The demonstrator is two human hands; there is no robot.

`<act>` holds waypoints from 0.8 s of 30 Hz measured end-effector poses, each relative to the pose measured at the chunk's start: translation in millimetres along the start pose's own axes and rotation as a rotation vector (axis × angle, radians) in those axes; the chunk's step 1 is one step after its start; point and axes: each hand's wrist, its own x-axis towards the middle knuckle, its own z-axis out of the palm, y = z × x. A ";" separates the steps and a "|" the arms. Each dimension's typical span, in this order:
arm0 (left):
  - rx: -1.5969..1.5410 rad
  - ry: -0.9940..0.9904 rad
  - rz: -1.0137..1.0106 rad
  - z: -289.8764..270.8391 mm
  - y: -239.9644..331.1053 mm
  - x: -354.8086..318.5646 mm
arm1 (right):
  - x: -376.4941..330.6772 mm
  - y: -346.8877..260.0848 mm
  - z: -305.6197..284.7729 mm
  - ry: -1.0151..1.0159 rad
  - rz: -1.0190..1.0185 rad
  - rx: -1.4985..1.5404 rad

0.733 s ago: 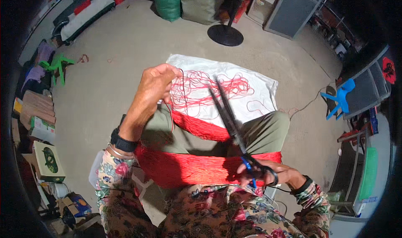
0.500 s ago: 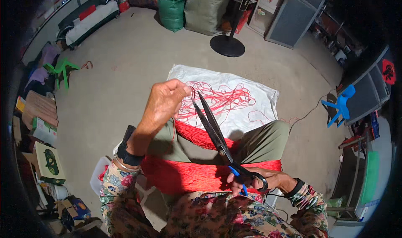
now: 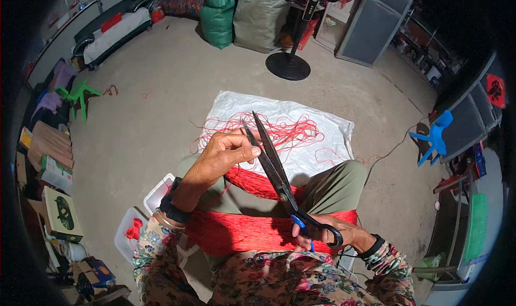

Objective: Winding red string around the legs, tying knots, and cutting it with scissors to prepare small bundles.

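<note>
My right hand grips the handles of large dark scissors, one loop blue inside. The blades point away from me and stand slightly apart. Beside the left blade, my left hand is closed, thumb against curled fingers; a thin red string hangs below it, and its pinch is partly hidden. A thick bundle of red string lies across my lap. Another red bundle stretches between my knees. Beyond them, loose tangled red string is spread on a white sheet on the floor.
At my left are white plastic containers, one with a small red bundle inside. A standing fan and full sacks are ahead. A blue chair is at right, a green one at left. Boxes line the left side.
My left hand has moved down from near the blade tips to lower along the left blade. The right hand still holds the scissors in nearly the same place. The view has shifted slightly.
</note>
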 end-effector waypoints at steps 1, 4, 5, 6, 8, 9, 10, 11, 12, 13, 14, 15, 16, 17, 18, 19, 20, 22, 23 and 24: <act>-0.127 -0.064 -0.050 1.1 -3.9 0.6 | -1.0 -0.8 1.5 0.012 0.009 0.018; -0.312 -0.157 -0.131 1.9 -11.7 -1.8 | -2.1 0.0 4.8 0.024 0.014 0.051; -0.368 -0.184 -0.161 1.8 -12.3 -4.1 | -2.1 0.6 6.7 0.020 0.008 0.066; -0.369 -0.184 -0.164 3.5 -11.4 -5.8 | -2.1 0.9 8.8 0.020 0.009 0.069; -0.514 -0.167 -0.155 8.9 -9.3 -7.1 | -2.6 1.1 11.5 0.022 0.015 0.111; -0.515 -0.168 -0.158 9.6 -8.7 -9.5 | -2.7 1.6 13.3 0.023 0.015 0.114; -0.592 -0.201 -0.183 11.3 -8.4 -11.4 | -3.7 2.4 15.1 0.032 -0.001 0.103; -0.669 -0.235 -0.211 12.6 -7.4 -13.5 | -4.4 3.8 16.8 0.041 -0.018 0.095; -0.669 -0.239 -0.218 12.6 -3.9 -15.8 | -4.2 5.5 17.9 0.045 -0.021 0.102; -0.675 -0.205 -0.272 13.4 -0.3 -14.8 | -5.7 6.7 18.2 0.075 -0.039 0.071; -0.678 -0.174 -0.328 14.4 0.8 -13.5 | -7.3 7.7 19.4 0.108 -0.059 0.042; -0.680 -0.202 -0.340 15.0 -4.2 -14.8 | -8.1 8.0 21.8 0.132 -0.072 0.054; -0.488 -0.219 -0.123 20.0 -18.9 -9.4 | -11.4 7.3 20.4 0.209 -0.006 0.024; -0.290 -0.214 0.105 19.9 -20.7 -10.8 | -13.9 0.7 23.5 0.264 0.062 -0.008; -0.503 -0.142 -0.096 18.6 -22.0 -9.3 | -15.8 -2.7 22.9 0.276 0.057 -0.002; -0.698 -0.079 -0.332 18.2 -22.7 -8.0 | -16.8 2.9 20.7 0.305 0.013 0.108; -0.681 -0.074 -0.291 21.7 -15.0 -6.7 | -21.0 7.0 20.7 0.343 -0.054 0.104; -0.682 -0.071 -0.244 25.4 -11.8 -5.1 | -50.5 6.8 21.1 0.481 -0.131 0.030; -0.697 -0.064 -0.228 24.0 -10.5 -4.9 | -70.3 -4.7 27.2 0.572 -0.135 -0.048; -0.696 -0.098 -0.255 21.8 -10.5 -4.8 | -92.4 -6.8 26.1 0.695 -0.140 -0.273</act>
